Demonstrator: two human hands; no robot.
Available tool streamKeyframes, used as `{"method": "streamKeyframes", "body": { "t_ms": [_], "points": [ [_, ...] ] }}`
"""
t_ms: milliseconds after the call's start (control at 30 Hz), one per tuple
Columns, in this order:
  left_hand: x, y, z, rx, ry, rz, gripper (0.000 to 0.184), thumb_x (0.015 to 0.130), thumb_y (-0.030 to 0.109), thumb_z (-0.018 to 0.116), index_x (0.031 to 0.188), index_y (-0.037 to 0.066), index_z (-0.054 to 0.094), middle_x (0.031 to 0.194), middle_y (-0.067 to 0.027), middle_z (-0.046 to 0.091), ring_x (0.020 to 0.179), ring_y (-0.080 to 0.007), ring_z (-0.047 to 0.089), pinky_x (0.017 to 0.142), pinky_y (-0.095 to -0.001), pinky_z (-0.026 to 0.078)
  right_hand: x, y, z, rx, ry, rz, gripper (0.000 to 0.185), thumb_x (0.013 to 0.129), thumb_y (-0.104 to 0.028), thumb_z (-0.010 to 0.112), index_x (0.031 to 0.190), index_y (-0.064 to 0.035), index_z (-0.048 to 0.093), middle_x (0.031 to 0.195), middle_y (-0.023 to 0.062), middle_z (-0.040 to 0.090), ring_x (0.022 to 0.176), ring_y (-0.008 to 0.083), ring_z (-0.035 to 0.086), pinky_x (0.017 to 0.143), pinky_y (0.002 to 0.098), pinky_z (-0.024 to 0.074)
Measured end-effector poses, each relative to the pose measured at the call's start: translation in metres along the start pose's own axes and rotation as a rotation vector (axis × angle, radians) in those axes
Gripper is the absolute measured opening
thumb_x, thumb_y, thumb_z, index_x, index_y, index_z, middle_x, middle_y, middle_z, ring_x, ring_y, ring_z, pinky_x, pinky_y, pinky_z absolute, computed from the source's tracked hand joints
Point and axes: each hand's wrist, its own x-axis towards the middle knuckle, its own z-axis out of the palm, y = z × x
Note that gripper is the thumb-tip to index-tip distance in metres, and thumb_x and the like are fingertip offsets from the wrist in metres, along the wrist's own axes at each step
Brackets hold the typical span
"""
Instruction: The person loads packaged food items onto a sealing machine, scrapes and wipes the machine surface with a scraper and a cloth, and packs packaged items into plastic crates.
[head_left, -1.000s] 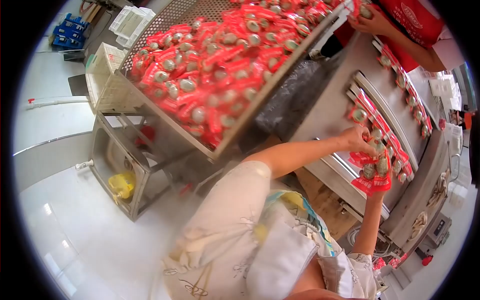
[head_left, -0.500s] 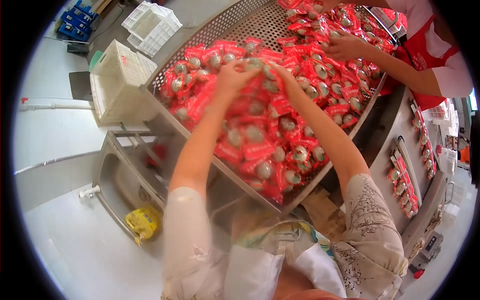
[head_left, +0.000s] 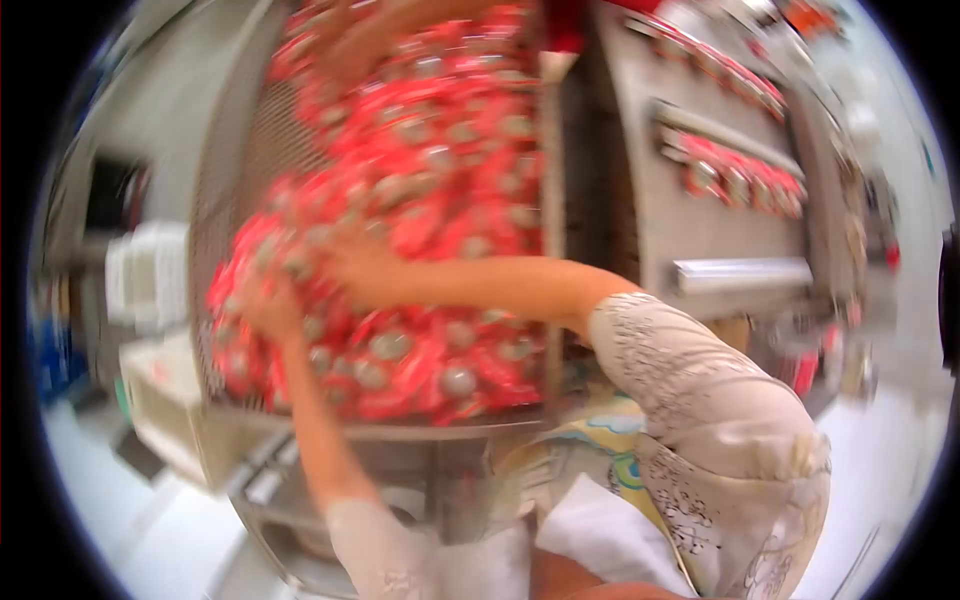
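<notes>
Gathering looks to be the step in hand: both hands are down among the loose red packets [head_left: 458, 380], which fill much of the perforated metal bin [head_left: 480, 431]. Going by a clock laid over the view, the left hand [head_left: 265, 302] is at 9 o'clock, on the packets by the bin's side wall. The right hand [head_left: 355, 264] is close beside it, between 9 and 10. Blur covers the fingers of both, so I cannot tell whether either is spread or closed on a packet.

Another person's hand [head_left: 345, 62] reaches over the same heap at 11 o'clock. The metal bench [head_left: 650, 225] runs along the right, with a nearer row of packets [head_left: 740, 182] at 2 o'clock, a farther row [head_left: 722, 72] between 1 and 2, and a silvery bar [head_left: 742, 275] at 3.

As I judge it, the next move calls for a sure hold on several slick, loose packets at once, the two hands kept close so none slip out between them, and room left for the other person's hand
</notes>
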Motion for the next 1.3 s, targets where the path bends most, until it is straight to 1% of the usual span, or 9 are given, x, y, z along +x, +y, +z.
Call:
{"method": "streamKeyframes", "body": {
  "t_ms": [167, 233, 300, 367, 500, 600, 700, 867, 1300],
  "points": [
    [-0.016, 0.042, 0.034, 0.093, -0.231, 0.111, 0.067, 0.087, 0.041, 0.057, 0.133, -0.005, 0.04, 0.137, -0.0258, 0.04, 0.129, -0.037, 0.037, 0.108, -0.0426, 0.028, -0.134, 0.0, -0.096, 0.24, 0.215, 0.014, 0.042, 0.072, -0.028, 0.069, 0.108, -0.0096, 0.06, 0.136, 0.0207, 0.037, 0.131, 0.0417, 0.027, 0.107, 0.0553, 0.0222],
    [0.016, 0.048, 0.03, 0.021, -0.469, -0.023, 0.069, 0.086, 0.042, 0.059, 0.133, -0.004, 0.04, 0.136, -0.0272, 0.041, 0.128, -0.0369, 0.038, 0.105, -0.0442, 0.031, -0.198, 0.019, -0.152, 0.322, 0.248, 0.032, 0.04, 0.073, -0.023, 0.07, 0.109, -0.0077, 0.058, 0.137, 0.0206, 0.037, 0.133, 0.0412, 0.026, 0.108, 0.0541, 0.0213],
    [0.042, 0.07, 0.032, 0.583, -0.586, -0.126, 0.057, 0.084, 0.042, 0.062, 0.119, -0.002, 0.051, 0.122, -0.0238, 0.051, 0.109, -0.0402, 0.051, 0.093, -0.0479, 0.042, -0.264, 0.049, -0.196, 0.071, 0.354, 0.171, 0.036, 0.072, -0.028, 0.071, 0.102, -0.0083, 0.063, 0.132, 0.0201, 0.043, 0.131, 0.0396, 0.03, 0.108, 0.0501, 0.0244],
    [0.054, 0.12, 0.025, 0.679, -0.199, -0.187, 0.062, 0.085, 0.041, 0.061, 0.124, -0.005, 0.047, 0.125, -0.0255, 0.049, 0.116, -0.0388, 0.047, 0.097, -0.0448, 0.039, -0.343, 0.096, -0.25, -0.042, 0.438, 0.332, 0.043, 0.07, -0.024, 0.072, 0.109, -0.008, 0.06, 0.131, 0.0204, 0.044, 0.129, 0.0393, 0.033, 0.106, 0.0509, 0.0276],
    [0.07, 0.22, 0.046, 0.111, 0.068, 0.087, 0.065, 0.085, 0.04, 0.061, 0.128, -0.006, 0.044, 0.129, -0.0248, 0.047, 0.12, -0.0379, 0.044, 0.101, -0.0438, 0.036, -0.532, 0.232, -0.325, -0.501, 0.775, 0.75, 0.072, 0.064, -0.032, 0.078, 0.122, -0.0026, 0.049, 0.122, 0.0218, 0.047, 0.121, 0.0389, 0.04, 0.102, 0.0487, 0.0304],
    [0.039, 0.433, 0.01, -0.567, -0.201, 0.173, 0.067, 0.084, 0.025, 0.068, 0.133, -0.007, 0.036, 0.136, -0.0222, 0.04, 0.127, -0.0348, 0.038, 0.107, -0.0434, 0.029, -0.653, 0.319, -0.359, -0.699, 0.823, 1.321, 0.093, 0.065, -0.069, 0.066, 0.131, -0.0063, 0.047, 0.123, 0.0262, 0.047, 0.118, 0.0405, 0.041, 0.099, 0.0491, 0.0322],
    [-0.008, 0.561, 0.034, -0.811, -0.353, 0.376, 0.073, 0.075, 0.023, 0.074, 0.133, -0.004, 0.038, 0.134, -0.0206, 0.042, 0.127, -0.0349, 0.037, 0.107, -0.0412, 0.027, -0.702, 0.364, -0.371, -0.702, 0.833, 1.618, 0.096, 0.065, -0.078, 0.057, 0.133, -0.0111, 0.047, 0.124, 0.0266, 0.048, 0.116, 0.0389, 0.044, 0.098, 0.0469, 0.0345],
    [-0.06, 0.704, 0.047, -0.702, -0.332, 0.431, 0.082, 0.062, 0.038, 0.08, 0.127, 0.001, 0.047, 0.132, -0.02, 0.043, 0.122, -0.0344, 0.04, 0.102, -0.0437, 0.032, -0.664, 0.344, -0.367, -0.427, 0.868, 1.157, 0.057, 0.06, -0.058, 0.077, 0.098, -0.0171, 0.067, 0.1, 0.0173, 0.053, 0.099, 0.0329, 0.051, 0.09, 0.0412, 0.0405],
    [-0.071, 0.74, 0.067, -0.64, -0.228, 0.454, 0.053, 0.058, 0.028, 0.079, 0.107, 0.014, 0.064, 0.111, -0.0142, 0.049, 0.104, -0.032, 0.049, 0.086, -0.041, 0.044, -0.598, 0.27, -0.366, -0.374, 0.426, 0.877, 0.065, 0.05, -0.041, 0.085, 0.104, -0.0126, 0.064, 0.122, 0.0138, 0.046, 0.118, 0.0369, 0.036, 0.096, 0.0447, 0.037]
  ]
}}
